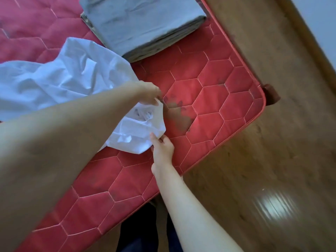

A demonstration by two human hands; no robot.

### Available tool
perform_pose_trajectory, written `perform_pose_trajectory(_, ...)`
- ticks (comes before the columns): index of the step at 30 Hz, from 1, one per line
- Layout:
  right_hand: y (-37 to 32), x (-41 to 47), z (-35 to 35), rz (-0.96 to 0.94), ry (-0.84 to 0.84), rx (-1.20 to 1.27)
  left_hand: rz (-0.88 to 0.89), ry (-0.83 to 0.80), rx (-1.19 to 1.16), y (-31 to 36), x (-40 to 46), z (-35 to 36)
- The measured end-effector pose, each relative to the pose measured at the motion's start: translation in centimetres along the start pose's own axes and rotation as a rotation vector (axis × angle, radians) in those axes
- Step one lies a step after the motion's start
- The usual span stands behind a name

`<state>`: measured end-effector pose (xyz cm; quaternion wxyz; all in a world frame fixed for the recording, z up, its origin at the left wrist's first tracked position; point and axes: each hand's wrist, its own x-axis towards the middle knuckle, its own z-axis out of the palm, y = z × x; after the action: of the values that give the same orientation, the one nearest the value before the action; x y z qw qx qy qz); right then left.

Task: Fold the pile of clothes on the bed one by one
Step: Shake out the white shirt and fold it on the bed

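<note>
A crumpled white garment [60, 77] lies across the red quilted mattress [214, 99], its collar end with a label facing me. My left hand [148, 94] pinches the upper edge of that collar end. My right hand [161, 148] grips the lower edge of the same end, fingers curled on the cloth. The rest of the garment trails off to the left, partly hidden by my left forearm.
A folded grey stack of cloth [141, 24] sits at the far corner of the mattress. A dark stain [180, 113] marks the mattress beside the garment. The wooden floor [272, 160] lies to the right, past the mattress edge.
</note>
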<state>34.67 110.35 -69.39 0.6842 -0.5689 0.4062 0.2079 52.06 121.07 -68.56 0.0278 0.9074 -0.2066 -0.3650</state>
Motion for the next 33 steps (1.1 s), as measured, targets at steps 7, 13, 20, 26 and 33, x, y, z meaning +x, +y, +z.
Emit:
perform_pose_trajectory(7, -6.3, -0.2, -0.7, -0.356, 0.073, -0.234, 0.008, 0.344, -0.458, -4.3, -4.2, -5.3)
perform_pose_trajectory(13, -21.8, -6.3, 4.3, -0.870, -0.141, -0.524, -0.121, 0.883, -0.673, -7.4, -18.0, -13.7)
perform_pose_trajectory(20, -38.0, -23.4, 12.8, -1.322, -0.497, -0.554, -0.292, 1.510, -0.576, -6.0, -39.0, -25.4)
perform_pose_trajectory(26, -48.2, -40.0, 16.1, -1.567, -0.605, -0.455, -0.372, 1.791, -0.364, -0.4, -55.7, -36.3)
perform_pose_trajectory(33, -55.1, -53.8, 15.0, -1.689, -0.614, -0.373, -0.569, 1.884, -0.300, 6.7, -66.6, -42.9)
